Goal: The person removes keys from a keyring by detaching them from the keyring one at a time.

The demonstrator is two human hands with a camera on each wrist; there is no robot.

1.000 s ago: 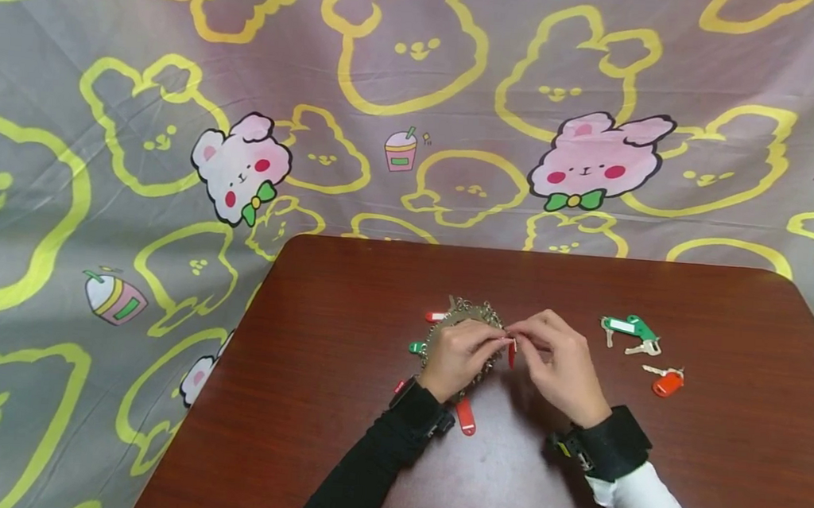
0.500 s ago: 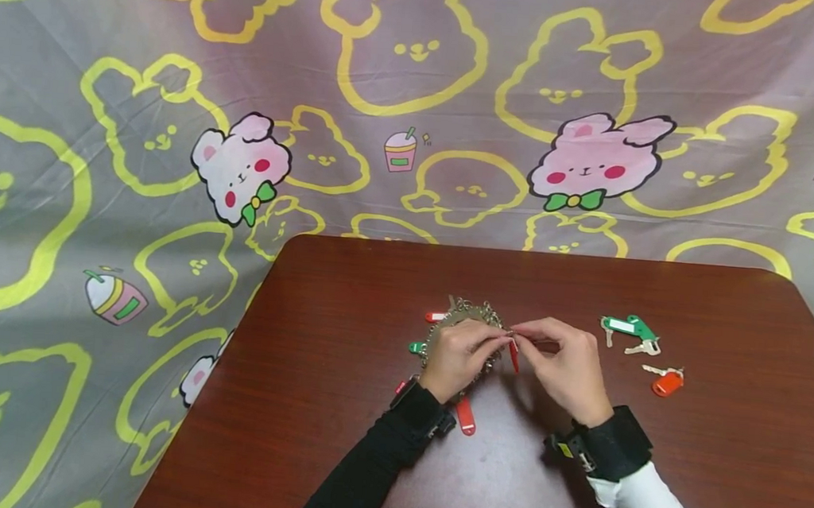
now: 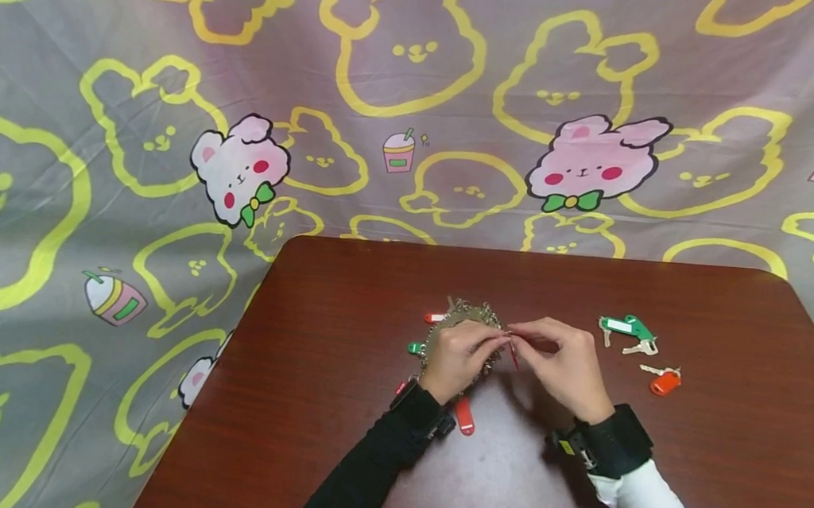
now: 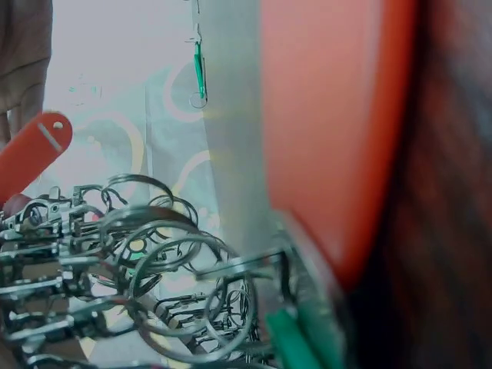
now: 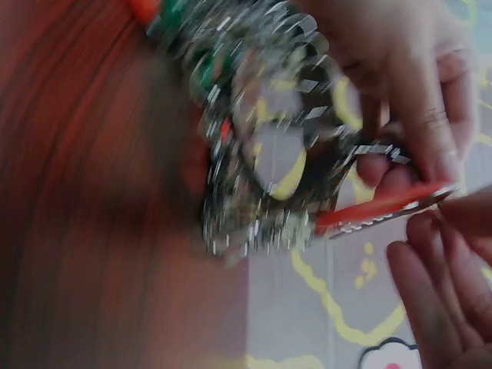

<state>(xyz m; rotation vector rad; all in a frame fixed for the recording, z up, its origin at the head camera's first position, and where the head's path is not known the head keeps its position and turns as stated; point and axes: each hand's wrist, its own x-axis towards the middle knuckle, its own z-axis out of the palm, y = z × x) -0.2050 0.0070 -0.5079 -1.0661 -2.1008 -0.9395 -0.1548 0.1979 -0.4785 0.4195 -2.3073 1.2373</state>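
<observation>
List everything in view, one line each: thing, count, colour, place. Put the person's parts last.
Table: one, brown, beneath the hands
Patterned cloth: one, greyish with yellow outlines, behind the table
Clip ring: one, silvery, partly under the left hand
Tags at the ring: several, red and green, exact count unclear
Held tag: one, red, at the fingertips
Green-tagged keys: two, green and silvery, far right of the hands
Orange-tagged key: one, orange-red and silvery, nearer than the green pair
Wristbands: two, black, one per wrist
Sleeves: two, left black, right white
Left hand: one, bare, over the ring
Right hand: one, bare, pinching the held tag's end
</observation>
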